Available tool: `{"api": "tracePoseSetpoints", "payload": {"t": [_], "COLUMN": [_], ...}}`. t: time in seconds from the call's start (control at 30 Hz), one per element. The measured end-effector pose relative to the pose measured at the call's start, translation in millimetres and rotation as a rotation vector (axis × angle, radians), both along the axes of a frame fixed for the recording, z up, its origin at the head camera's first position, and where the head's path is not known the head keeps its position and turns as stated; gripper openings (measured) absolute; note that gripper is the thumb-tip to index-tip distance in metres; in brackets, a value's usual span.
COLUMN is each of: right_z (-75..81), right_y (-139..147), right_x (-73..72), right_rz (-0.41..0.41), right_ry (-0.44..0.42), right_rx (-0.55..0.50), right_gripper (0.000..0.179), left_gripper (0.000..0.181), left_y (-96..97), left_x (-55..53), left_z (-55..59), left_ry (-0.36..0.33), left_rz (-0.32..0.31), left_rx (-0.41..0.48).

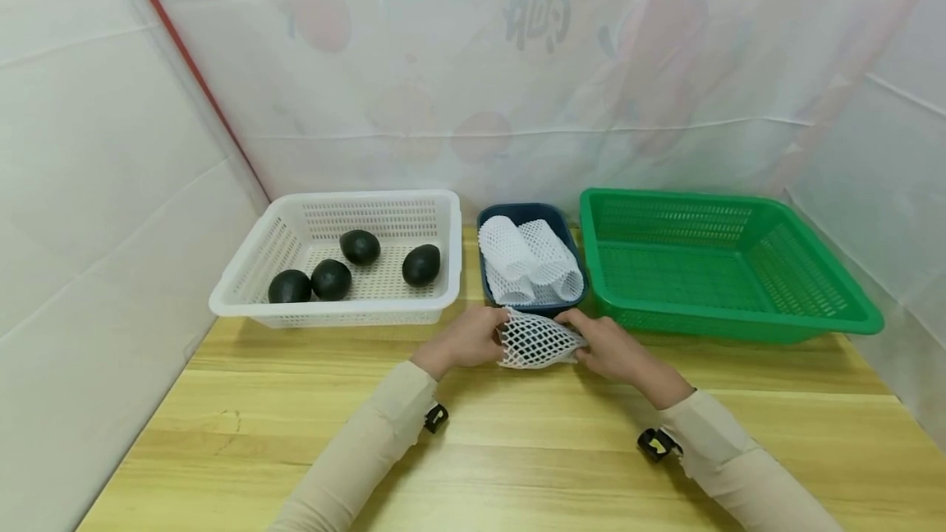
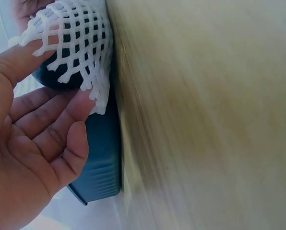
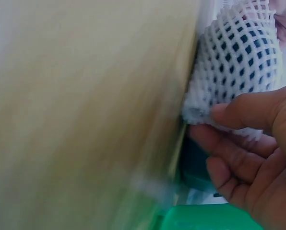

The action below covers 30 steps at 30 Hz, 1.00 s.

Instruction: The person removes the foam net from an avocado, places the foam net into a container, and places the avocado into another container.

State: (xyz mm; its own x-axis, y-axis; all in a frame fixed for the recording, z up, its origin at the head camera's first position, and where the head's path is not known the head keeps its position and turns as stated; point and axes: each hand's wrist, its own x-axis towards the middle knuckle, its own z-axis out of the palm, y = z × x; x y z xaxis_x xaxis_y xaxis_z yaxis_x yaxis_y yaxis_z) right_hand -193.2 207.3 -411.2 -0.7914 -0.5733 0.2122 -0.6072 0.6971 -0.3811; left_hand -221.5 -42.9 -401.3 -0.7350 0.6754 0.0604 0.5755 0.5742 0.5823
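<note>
In front of the small blue container (image 1: 526,210), a white foam net sleeve (image 1: 539,341) is stretched sideways between both hands. Dark skin shows through its mesh, and an avocado (image 2: 49,79) bulges out at the left end. My left hand (image 1: 473,339) grips that end, thumb on the near side and fingers curled beneath the avocado. At the other end, my right hand (image 1: 609,347) pinches the gathered netting between thumb and fingers. Several more foam net sleeves (image 1: 506,249) lie piled in the blue container, just beyond the hands.
To the left stands a white basket (image 1: 355,314) with several dark avocados (image 1: 360,247) in it. A green basket (image 1: 739,317) is at the right, close beside the blue container. All rest on a wooden table (image 1: 532,458), with white sheeting (image 1: 443,64) behind and at both sides.
</note>
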Motion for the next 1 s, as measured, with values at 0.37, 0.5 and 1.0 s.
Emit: {"api": "tracePoseSetpoints", "payload": {"t": [0.37, 0.5, 1.0], "right_z": [6.5, 7.9, 12.5], "right_y": [0.3, 3.5, 9.8], "right_x": [2.3, 2.7, 3.2], "right_rz": [-0.065, -0.062, -0.019], "right_ry": [-0.028, -0.006, 0.036], "right_rx": [0.049, 0.042, 0.061], "right_gripper": [0.036, 0.030, 0.022], "left_gripper": [0.023, 0.020, 0.053], "left_y": [-2.4, -6.8, -29.6], "left_x": [2.0, 3.0, 8.2], "left_z": [1.6, 2.7, 2.6], "left_ry": [0.036, 0.050, -0.009], "left_rz": [-0.036, -0.048, -0.022], "left_rx": [0.012, 0.020, 0.062]}}
